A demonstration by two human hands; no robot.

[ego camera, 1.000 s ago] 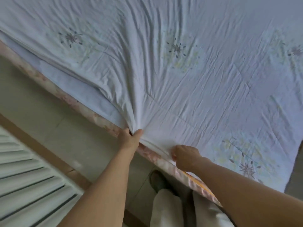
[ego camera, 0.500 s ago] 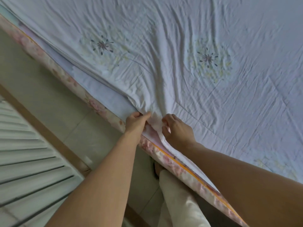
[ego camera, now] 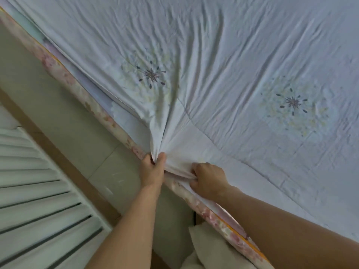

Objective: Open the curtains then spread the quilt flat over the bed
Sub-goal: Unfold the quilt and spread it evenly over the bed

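Note:
A white quilt (ego camera: 223, 70) with embroidered flower motifs lies across the bed, wrinkled, its folds running down to one bunched point at the near edge. My left hand (ego camera: 152, 170) pinches that bunched edge between thumb and fingers. My right hand (ego camera: 208, 180) grips the quilt's edge just to the right, fingers curled into the fabric. Both hands sit at the bed's side, over the floral-printed mattress edge (ego camera: 85, 96). No curtains are in view.
A pale tiled floor strip (ego camera: 64, 129) runs between the bed and a white louvred panel (ego camera: 35, 195) with a brown wooden frame at the lower left. My light-trousered leg (ego camera: 204, 249) stands against the bed side.
Both hands have pulled the quilt edge toward me and lower in view. The folds now fan tightly from my left hand's pinch, and my right hand has closed on the edge.

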